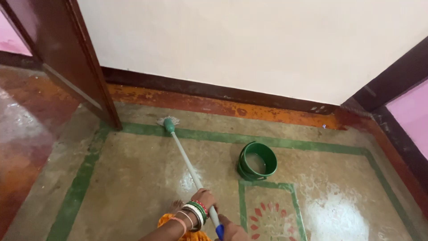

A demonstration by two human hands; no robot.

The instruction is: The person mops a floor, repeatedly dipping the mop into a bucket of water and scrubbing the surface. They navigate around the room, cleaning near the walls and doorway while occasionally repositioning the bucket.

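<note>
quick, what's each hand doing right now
Left hand: closed around the mop handle.
Right hand: gripping the same handle lower down, at its blue end; partly cut off by the frame.

- Evenly and brightly lit, soft daylight quality, no harsh shadows anywhere.
- Broad white glare on the wet, glossy brown cement floor [133, 187], strongest at lower right near the painted red flower motif [272, 218], with a smaller patch beside the pale mop handle [189, 167].
- More sheen on the reddish floor at far left, behind the dark wooden door [76, 53].
- Faint soft shadow under the round green plastic bucket [257, 160].
- Wide-angle bending at the edges: door and right-hand frame lean outward.
- Mostly sharp; slightly soft at the bottom edge around the hands.
</note>
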